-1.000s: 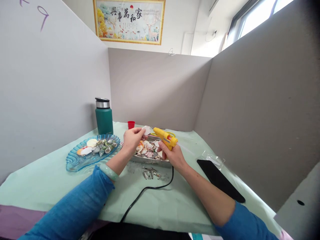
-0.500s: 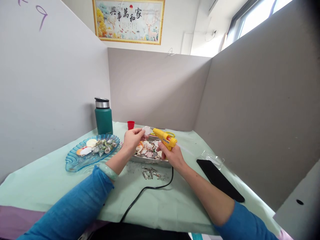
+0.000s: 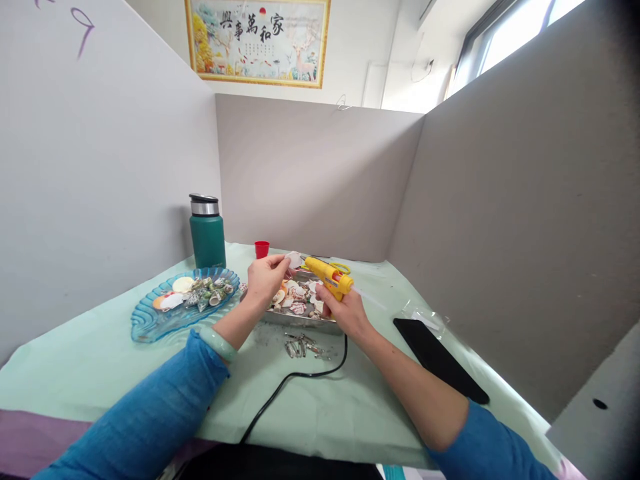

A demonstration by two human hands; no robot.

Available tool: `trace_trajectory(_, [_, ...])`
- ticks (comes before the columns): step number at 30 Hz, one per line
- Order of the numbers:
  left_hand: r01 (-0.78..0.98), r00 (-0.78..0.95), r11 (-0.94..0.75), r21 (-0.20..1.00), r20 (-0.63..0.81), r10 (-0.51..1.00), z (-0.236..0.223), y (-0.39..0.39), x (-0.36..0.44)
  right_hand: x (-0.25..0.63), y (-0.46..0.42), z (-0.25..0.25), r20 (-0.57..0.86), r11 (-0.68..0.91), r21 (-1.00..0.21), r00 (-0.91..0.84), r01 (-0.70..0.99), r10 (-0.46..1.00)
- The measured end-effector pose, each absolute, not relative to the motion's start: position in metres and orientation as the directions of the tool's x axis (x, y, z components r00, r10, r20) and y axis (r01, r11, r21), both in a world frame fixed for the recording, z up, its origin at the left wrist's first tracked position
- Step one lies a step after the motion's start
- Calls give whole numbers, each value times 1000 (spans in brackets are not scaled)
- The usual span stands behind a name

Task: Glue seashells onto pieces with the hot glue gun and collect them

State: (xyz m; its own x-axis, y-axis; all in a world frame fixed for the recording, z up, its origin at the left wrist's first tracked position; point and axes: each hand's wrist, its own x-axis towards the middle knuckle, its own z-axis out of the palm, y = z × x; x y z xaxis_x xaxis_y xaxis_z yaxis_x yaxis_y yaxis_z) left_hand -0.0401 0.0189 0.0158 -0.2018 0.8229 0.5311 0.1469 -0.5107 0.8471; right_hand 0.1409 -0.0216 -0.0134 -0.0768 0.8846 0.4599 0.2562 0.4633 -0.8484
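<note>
Between thumb and fingers, my left hand (image 3: 265, 280) pinches a pale, flat seashell (image 3: 294, 259). My right hand (image 3: 347, 310) grips a yellow hot glue gun (image 3: 329, 275), whose nozzle points left, right by the shell; I cannot tell whether it touches. A clear glue stick (image 3: 369, 298) pokes out of the gun's back. Under both hands lies a metal tray (image 3: 300, 322) filled with mixed seashells (image 3: 297, 293). Several small silvery metal clips or pins (image 3: 303, 347) lie in front of the tray. The gun's black cord (image 3: 290, 377) runs down to the table's front edge.
A blue shell-shaped dish (image 3: 155, 320) with shells stands at the left, near a green bottle (image 3: 207, 237). A red cup (image 3: 261, 250) and yellow-handled scissors (image 3: 341, 268) are behind the tray. To the right lie a black flat pad (image 3: 440, 360) and a clear plastic bag (image 3: 425, 317). Grey partitions (image 3: 320, 173) surround the table.
Both hands stay nearly in place. The shell in my left hand is tilted slightly differently by the nozzle; my grip on the glue gun looks the same.
</note>
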Motion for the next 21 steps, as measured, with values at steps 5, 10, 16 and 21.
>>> trace_trajectory(5, [161, -230, -493, 855, 518, 824, 19, 15, -38, 141, -22, -13, 450, 455, -850, -80, 265, 889])
trace_trajectory(10, [164, -233, -482, 861, 508, 829, 19, 16, -39, 141, -21, -14, 462, 467, -836, -89, 287, 882])
trace_trajectory(16, [233, -216, -478, 847, 525, 823, 19, 13, -39, 141, -21, -14, 485, 492, -828, -95, 269, 869])
trace_trajectory(21, [252, -221, -462, 850, 516, 828, 21, 10, -38, 141, -23, -12, 489, 496, -821, -98, 283, 867])
